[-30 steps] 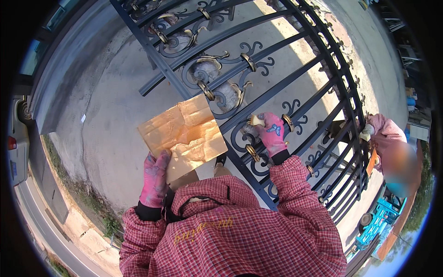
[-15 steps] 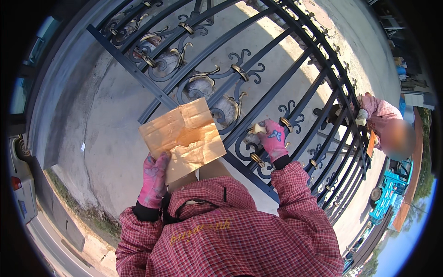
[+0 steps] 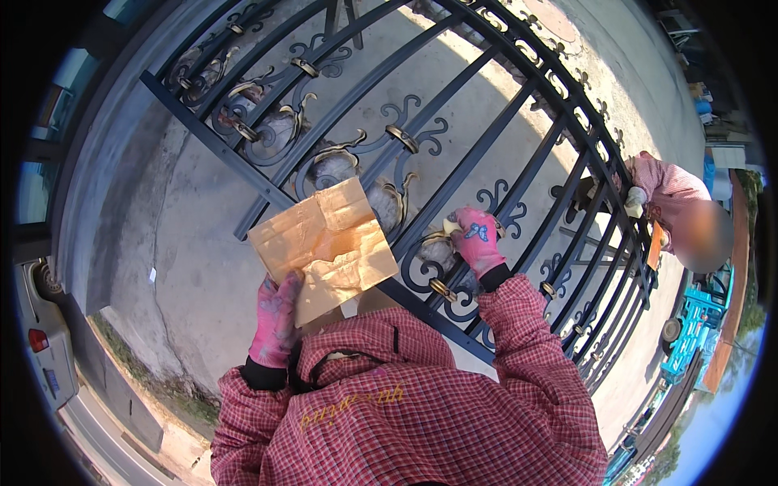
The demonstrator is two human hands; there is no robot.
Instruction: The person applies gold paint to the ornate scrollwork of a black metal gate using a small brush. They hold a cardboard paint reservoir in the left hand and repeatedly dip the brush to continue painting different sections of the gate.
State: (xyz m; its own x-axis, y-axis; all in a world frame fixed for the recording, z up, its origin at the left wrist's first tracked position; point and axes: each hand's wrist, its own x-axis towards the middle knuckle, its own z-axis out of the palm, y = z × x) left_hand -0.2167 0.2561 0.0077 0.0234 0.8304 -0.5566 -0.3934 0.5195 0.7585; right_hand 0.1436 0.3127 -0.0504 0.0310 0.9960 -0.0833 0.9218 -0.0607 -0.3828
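Left of centre, the left hand (image 3: 275, 320) grips a creased brown sheet (image 3: 324, 247); right of centre, the right hand (image 3: 480, 240) pinches a pale piece (image 3: 451, 227) over dark metalwork (image 3: 217, 144) filling the upper frame.

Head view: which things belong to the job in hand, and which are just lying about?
Seemingly in the job:
creased brown sheet, held in the left hand
small pale piece, held in the right hand
ornate dark metal grille, by the right hand

Seemingly just about:
small white scrap on the ground
pale vehicle, far left
teal vehicle, far right
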